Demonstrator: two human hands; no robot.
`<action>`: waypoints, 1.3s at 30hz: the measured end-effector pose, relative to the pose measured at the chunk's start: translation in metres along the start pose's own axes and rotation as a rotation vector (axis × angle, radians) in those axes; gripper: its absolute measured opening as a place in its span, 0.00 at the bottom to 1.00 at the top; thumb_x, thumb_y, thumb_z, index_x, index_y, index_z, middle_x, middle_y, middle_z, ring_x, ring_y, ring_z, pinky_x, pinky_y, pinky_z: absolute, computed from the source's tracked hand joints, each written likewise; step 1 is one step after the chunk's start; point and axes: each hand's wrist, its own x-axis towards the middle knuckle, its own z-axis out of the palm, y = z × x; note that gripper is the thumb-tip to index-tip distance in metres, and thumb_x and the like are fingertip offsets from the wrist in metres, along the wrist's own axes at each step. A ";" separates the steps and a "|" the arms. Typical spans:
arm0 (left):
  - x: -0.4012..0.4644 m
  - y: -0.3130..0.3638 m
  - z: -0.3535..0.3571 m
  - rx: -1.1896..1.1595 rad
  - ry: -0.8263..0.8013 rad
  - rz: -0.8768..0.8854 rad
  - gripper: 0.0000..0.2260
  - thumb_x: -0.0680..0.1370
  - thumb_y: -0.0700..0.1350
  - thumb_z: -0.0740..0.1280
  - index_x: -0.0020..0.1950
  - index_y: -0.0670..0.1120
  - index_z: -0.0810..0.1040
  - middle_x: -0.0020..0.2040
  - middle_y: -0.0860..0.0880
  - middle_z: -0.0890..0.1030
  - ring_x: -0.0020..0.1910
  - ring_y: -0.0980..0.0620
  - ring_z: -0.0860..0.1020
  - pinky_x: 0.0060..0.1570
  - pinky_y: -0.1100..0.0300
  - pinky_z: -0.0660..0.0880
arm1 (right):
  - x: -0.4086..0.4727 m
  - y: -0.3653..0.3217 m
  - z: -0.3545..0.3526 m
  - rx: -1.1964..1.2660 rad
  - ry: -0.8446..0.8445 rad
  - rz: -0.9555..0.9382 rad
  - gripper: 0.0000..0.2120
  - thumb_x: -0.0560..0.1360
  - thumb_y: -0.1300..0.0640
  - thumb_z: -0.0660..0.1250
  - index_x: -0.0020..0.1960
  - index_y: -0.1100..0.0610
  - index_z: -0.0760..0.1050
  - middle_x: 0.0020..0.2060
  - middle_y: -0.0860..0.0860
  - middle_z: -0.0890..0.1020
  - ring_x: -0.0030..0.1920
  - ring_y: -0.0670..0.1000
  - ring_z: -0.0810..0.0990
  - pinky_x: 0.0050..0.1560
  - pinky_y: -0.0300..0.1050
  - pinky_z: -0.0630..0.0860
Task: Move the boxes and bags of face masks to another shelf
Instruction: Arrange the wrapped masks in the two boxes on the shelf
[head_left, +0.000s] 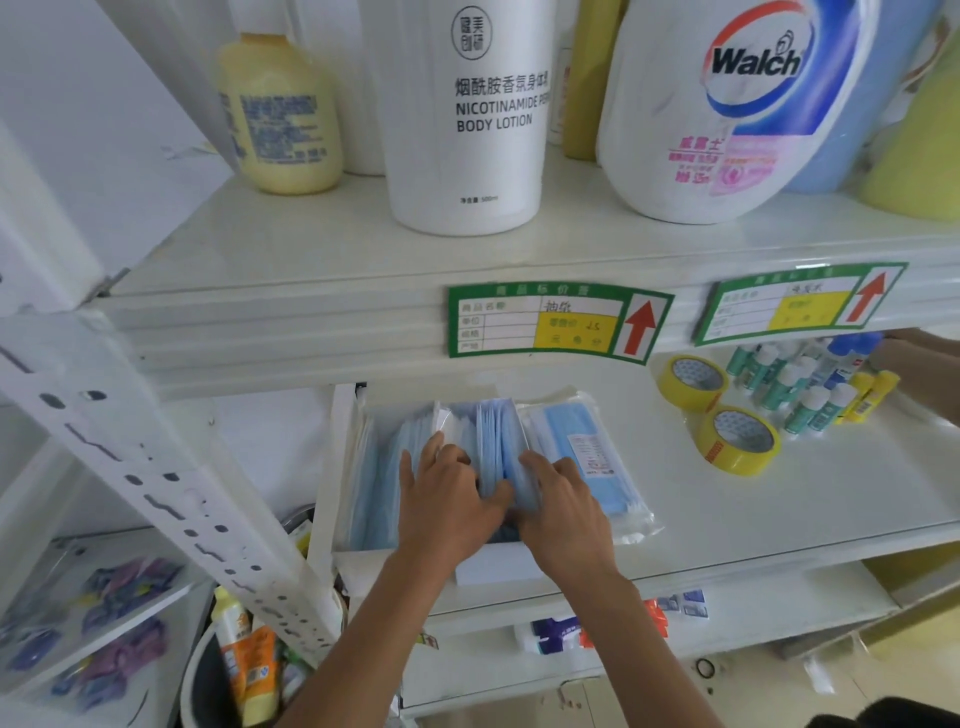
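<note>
Both of our hands are working in the middle shelf (753, 499): our left hand (441, 499) and right hand (563, 506) are pinching a stack of blue face masks (496, 441) between them, fingers curled round it. Bagged face masks are lying just beside it, one bag (587, 452) to the right and another (376, 478) to the left, while two yellow tape rolls (737, 439) are sitting further right.

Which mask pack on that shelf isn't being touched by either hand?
The sealed bag of blue masks lying flat at the right of the group, white label up. Both hands grip the upright packs beside it.
</note>
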 end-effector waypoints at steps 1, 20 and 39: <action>0.000 0.000 -0.001 -0.005 0.002 -0.010 0.23 0.75 0.67 0.59 0.39 0.49 0.80 0.54 0.55 0.80 0.78 0.51 0.59 0.78 0.41 0.47 | 0.001 0.000 0.001 -0.008 -0.011 0.005 0.28 0.74 0.47 0.72 0.69 0.44 0.64 0.54 0.48 0.69 0.45 0.52 0.73 0.43 0.46 0.74; 0.002 -0.002 -0.003 -0.128 0.049 -0.030 0.16 0.77 0.55 0.68 0.33 0.48 0.74 0.51 0.53 0.80 0.78 0.52 0.60 0.76 0.39 0.55 | -0.011 0.005 0.007 -0.064 -0.012 -0.204 0.20 0.80 0.52 0.55 0.70 0.41 0.73 0.80 0.46 0.54 0.79 0.54 0.47 0.78 0.59 0.43; 0.004 -0.008 -0.006 -0.311 0.110 0.010 0.18 0.70 0.44 0.71 0.24 0.45 0.68 0.26 0.54 0.72 0.68 0.49 0.73 0.64 0.48 0.71 | -0.011 0.018 0.007 -0.095 0.193 -0.163 0.11 0.80 0.49 0.63 0.57 0.47 0.82 0.71 0.52 0.71 0.73 0.57 0.64 0.73 0.55 0.60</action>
